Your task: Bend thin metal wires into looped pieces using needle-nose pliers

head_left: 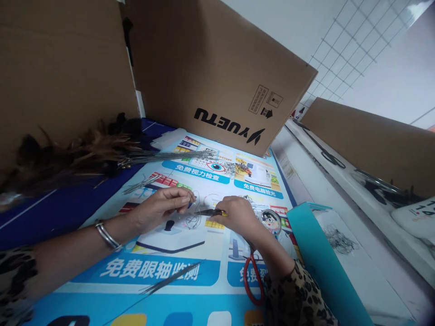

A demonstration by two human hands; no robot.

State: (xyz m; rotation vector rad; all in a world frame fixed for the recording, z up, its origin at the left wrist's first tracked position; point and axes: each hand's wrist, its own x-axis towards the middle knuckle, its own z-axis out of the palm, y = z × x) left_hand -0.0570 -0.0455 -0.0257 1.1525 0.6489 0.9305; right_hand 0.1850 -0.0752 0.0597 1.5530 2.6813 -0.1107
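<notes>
Over the middle of a printed sheet, my left hand [166,203] pinches a thin bent wire [197,195] between thumb and fingertips. My right hand [237,213] is closed around small pliers [208,212] with a yellow grip, most of the handles hidden in the palm. The dark jaws point left, close to the wire; whether they grip it I cannot tell. Just below the jaws lies a tangle of curled wire [193,221]. Red-handled scissors [254,283] lie beside my right forearm, partly covered by it. A bundle of straight wires [173,277] rests nearer to me.
Large cardboard boxes [217,68] stand behind the sheet. Brown feathers [78,149] and long wires [170,156] lie at the back left. A round tin [271,221] sits right of my right hand. Further right, a teal-edged box [326,258] contains a wire tangle [341,240].
</notes>
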